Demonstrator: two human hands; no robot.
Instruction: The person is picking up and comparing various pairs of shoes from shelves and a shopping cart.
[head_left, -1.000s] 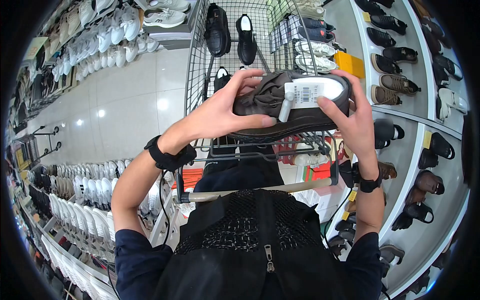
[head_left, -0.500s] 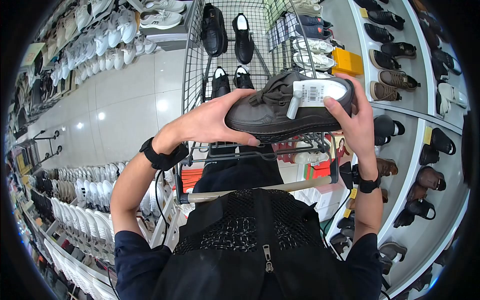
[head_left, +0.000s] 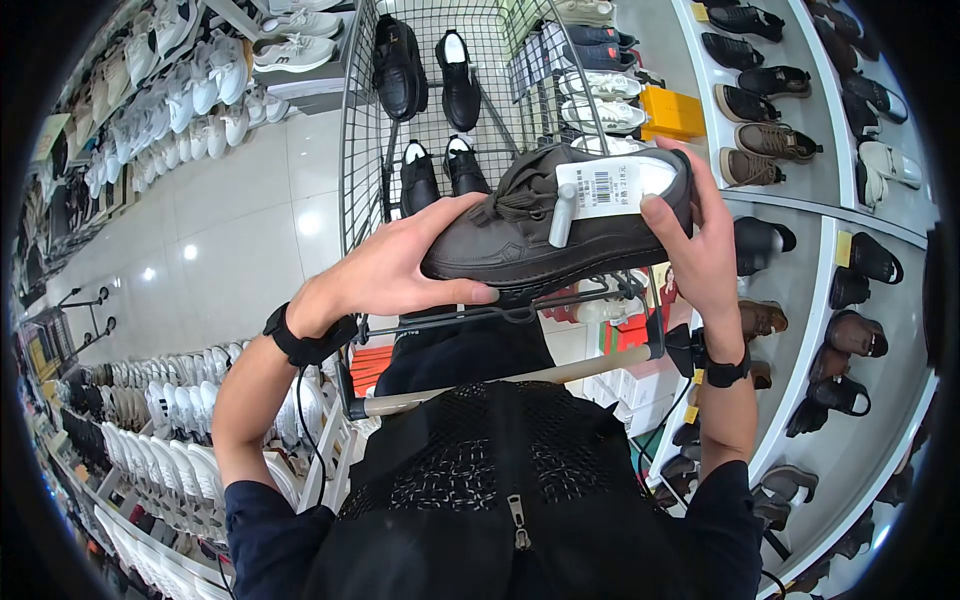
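A dark brown lace-up shoe (head_left: 480, 250) lies sideways between my hands, above the near end of the shopping cart. My left hand (head_left: 400, 262) is closed round its toe, thumb along the sole edge. At the heel, my right hand (head_left: 695, 240) grips the shoe with the thumb on the collar. A white price tag (head_left: 610, 188) with a barcode and a grey security tag (head_left: 563, 214) hang on its side. Beyond it in the cart stand black shoes, among them a loafer (head_left: 400, 75) and a lace-up (head_left: 458, 88). The shoe's far side is hidden.
The wire shopping cart (head_left: 352, 130) stands before me, its handle (head_left: 510, 382) near my waist. Shelves of dark shoes (head_left: 775, 142) rise on the right, with a yellow box (head_left: 672, 112) nearby. White sneakers (head_left: 228, 70) line the left racks beside the tiled floor (head_left: 240, 210).
The view has shifted, so the cart, shoe and hands sit a little farther left. The shoe is slightly more tilted, heel up, and both hands keep their hold.
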